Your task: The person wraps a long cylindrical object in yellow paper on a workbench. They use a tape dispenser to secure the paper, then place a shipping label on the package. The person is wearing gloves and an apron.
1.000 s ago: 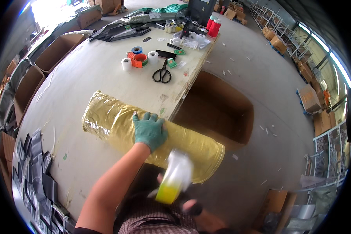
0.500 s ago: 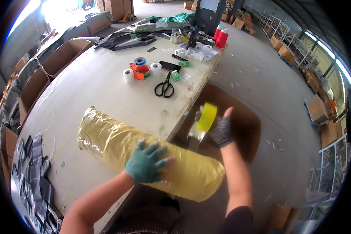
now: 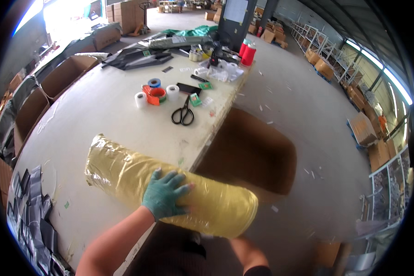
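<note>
A long yellow roll wrapped in shiny clear film lies slantwise across the table's near edge, its right end sticking out past the table. My left hand, in a green glove, rests flat on top of the roll with its fingers spread. My right forearm reaches in beneath the roll's right end. The roll hides my right hand, so its fingers and anything in them cannot be seen. No tape roll shows by my hands.
On the white table lie black scissors, several tape rolls and a black phone. Dark strips cover its left side. Beyond the right edge, an open cardboard box stands on the floor.
My right hand, which held a yellow-green tape roll above the box, has gone down beneath the yellow roll, out of sight. My left hand stays on the roll. The view has shifted slightly.
</note>
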Tool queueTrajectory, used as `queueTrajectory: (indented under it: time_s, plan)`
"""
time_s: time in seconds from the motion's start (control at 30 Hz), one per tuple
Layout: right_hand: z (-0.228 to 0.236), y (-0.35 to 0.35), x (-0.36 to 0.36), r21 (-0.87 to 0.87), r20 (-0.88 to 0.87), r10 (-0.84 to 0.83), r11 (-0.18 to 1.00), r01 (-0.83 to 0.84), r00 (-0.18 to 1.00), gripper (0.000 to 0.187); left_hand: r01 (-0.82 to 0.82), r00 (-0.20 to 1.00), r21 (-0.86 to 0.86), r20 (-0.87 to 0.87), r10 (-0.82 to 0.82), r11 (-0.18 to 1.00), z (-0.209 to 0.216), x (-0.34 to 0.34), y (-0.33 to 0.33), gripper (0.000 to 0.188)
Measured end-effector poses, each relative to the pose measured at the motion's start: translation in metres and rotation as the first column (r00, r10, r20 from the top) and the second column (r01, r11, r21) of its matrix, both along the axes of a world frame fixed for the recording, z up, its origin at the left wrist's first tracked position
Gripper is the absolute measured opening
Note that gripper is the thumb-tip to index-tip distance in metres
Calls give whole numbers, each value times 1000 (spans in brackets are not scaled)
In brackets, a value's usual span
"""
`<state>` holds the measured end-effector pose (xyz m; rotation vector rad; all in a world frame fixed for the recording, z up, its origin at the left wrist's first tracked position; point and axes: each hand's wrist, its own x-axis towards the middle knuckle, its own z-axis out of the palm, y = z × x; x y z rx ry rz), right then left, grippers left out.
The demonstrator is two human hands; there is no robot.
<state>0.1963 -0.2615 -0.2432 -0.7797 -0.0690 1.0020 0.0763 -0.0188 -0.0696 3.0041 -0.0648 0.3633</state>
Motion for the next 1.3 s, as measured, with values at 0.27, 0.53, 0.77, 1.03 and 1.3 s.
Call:
queueTrajectory:
  time_s: [0.27, 0.53, 0.77, 1.03, 1.3]
  plan:
    - [207, 20, 78, 92, 357, 5, 995, -41, 934, 118, -234, 970, -82, -94, 226, 969, -2, 27, 10, 71]
    - [-6, -45, -38, -62, -58, -32, 998, 29, 998, 122, -169, 985, -84, 1, 170, 982, -2, 25, 0, 71]
    - [200, 18, 166, 100, 261, -61, 994, 36, 963, 125, -170, 985, -119, -7, 170, 978, 1, 44, 0, 71]
    - [60, -82, -54, 3, -7, -4, 1000, 4, 1000, 125, -241, 971, -145, -30, 239, 960, 1, 49, -8, 72]
    - [28, 13, 160, 144, -33, -140, 979, 144, 990, 121, -178, 983, -104, 29, 181, 979, -2, 43, -5, 71]
